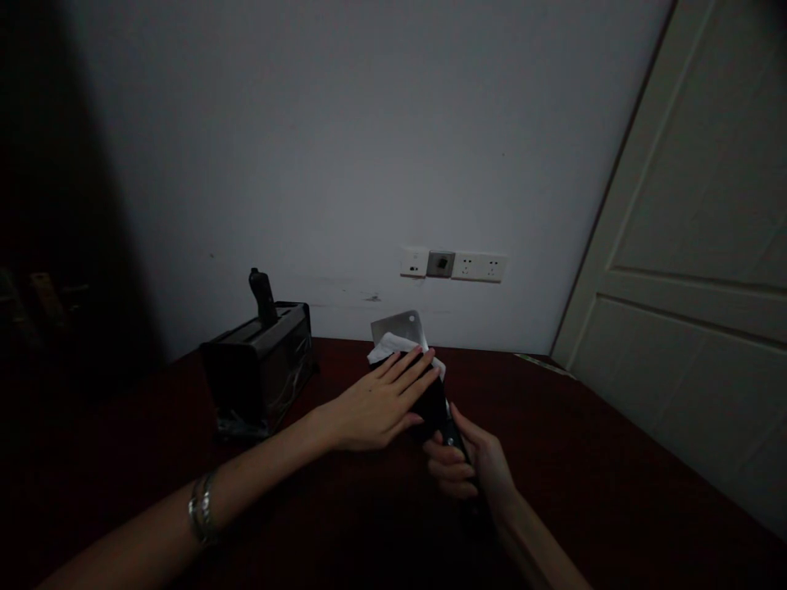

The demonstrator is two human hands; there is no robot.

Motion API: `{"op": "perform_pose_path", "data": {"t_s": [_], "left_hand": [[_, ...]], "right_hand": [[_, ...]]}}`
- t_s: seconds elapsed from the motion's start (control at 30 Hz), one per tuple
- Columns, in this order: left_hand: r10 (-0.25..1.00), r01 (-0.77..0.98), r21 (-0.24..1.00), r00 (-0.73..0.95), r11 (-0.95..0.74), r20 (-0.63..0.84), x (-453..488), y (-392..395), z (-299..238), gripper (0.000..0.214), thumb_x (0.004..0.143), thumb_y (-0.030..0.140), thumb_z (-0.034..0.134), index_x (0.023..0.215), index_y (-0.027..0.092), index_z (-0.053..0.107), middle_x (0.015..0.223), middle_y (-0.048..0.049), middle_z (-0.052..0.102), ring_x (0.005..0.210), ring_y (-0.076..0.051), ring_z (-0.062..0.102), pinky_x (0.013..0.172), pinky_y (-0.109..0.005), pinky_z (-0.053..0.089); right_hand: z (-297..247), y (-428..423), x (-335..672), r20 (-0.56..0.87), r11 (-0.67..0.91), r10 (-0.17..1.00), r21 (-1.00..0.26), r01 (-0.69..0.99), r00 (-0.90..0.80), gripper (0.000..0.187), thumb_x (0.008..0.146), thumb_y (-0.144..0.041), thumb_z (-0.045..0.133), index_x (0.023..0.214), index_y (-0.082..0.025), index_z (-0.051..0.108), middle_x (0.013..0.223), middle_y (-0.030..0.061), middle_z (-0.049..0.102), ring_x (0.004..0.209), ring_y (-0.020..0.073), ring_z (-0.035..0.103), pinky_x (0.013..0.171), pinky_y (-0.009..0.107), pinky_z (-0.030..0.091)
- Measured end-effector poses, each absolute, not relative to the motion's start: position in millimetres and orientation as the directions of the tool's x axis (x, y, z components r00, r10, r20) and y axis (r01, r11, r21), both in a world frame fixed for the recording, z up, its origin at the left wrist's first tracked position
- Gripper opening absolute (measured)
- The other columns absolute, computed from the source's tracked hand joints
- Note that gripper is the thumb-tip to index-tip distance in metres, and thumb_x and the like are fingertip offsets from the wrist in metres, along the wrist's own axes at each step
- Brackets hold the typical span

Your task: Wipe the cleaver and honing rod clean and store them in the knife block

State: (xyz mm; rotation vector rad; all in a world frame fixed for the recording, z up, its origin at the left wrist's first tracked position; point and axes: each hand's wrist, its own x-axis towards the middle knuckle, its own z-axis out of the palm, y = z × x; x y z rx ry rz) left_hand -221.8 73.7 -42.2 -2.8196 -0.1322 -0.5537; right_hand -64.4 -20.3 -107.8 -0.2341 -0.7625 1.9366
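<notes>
A cleaver (402, 325) is tilted in front of me, with its broad metal blade pointing toward the wall. Its dark riveted handle (453, 438) sits in my right hand (461, 463), whose fingers are wrapped round it. Across the blade lies a white cloth or tissue (393, 344). My left hand (393, 397) rests flat over the white piece and a dark area of the blade, fingers stretched out. Whether that dark area is shadow or another cloth I cannot tell. The middle of the blade is hidden under the left hand.
On the left of the dark red table (522, 410) stands a black knife block (258, 360) with a black handle (263, 297) sticking up from it. Wall sockets (479, 266) sit behind the cleaver. A pale panelled door (689, 328) rises at the right.
</notes>
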Motion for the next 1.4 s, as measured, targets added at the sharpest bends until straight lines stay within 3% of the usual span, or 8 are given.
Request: {"op": "perform_pose_path", "data": {"t_s": [0.33, 0.53, 0.83, 1.4], "left_hand": [[0.130, 0.260, -0.184, 0.843, -0.948, 0.522, -196, 63, -37, 0.074, 0.088, 0.039, 0.036, 0.140, 0.007, -0.004, 0.148, -0.0164, -0.005, 0.135, -0.025, -0.008, 0.111, -0.043, 0.010], [0.247, 0.377, -0.105, 0.768, -0.920, 0.591, -186, 77, -22, 0.070, 0.087, 0.035, 0.036, 0.140, 0.004, 0.001, 0.147, -0.0176, -0.005, 0.135, -0.024, -0.010, 0.111, -0.042, 0.009], [0.324, 0.482, -0.131, 0.742, -0.866, 0.587, -192, 124, 1, 0.061, 0.092, 0.039, 0.022, 0.139, 0.002, 0.009, 0.148, -0.0178, 0.001, 0.136, -0.022, -0.005, 0.111, -0.038, 0.009], [0.193, 0.370, -0.263, 0.832, -0.891, 0.520, -216, 122, -19, 0.062, 0.093, 0.039, 0.021, 0.141, 0.006, -0.001, 0.148, -0.0166, -0.002, 0.136, -0.022, -0.007, 0.111, -0.038, 0.008]], "right_hand": [[-111, -23, -69, 0.212, -0.263, 0.857, -0.606, -0.751, -0.471, 0.030, 0.078, -0.042, 0.056, 0.073, -0.012, 0.053, 0.053, -0.0078, 0.033, 0.037, 0.0008, 0.015, 0.029, 0.010, 0.019], [-109, -25, -75, 0.180, -0.264, 0.871, -0.612, -0.745, -0.456, 0.037, 0.083, -0.047, 0.048, 0.073, -0.012, 0.055, 0.051, -0.0071, 0.034, 0.035, 0.0012, 0.018, 0.029, 0.010, 0.023], [-103, -26, -69, 0.229, -0.267, 0.855, -0.575, -0.773, -0.466, 0.036, 0.084, -0.045, 0.048, 0.073, -0.011, 0.056, 0.051, -0.0075, 0.032, 0.035, 0.0004, 0.018, 0.028, 0.009, 0.025], [-99, -27, -58, 0.269, -0.293, 0.841, -0.502, -0.814, -0.469, 0.033, 0.088, -0.037, 0.045, 0.077, -0.008, 0.056, 0.052, -0.0087, 0.030, 0.035, -0.0002, 0.016, 0.027, 0.007, 0.022]]}}
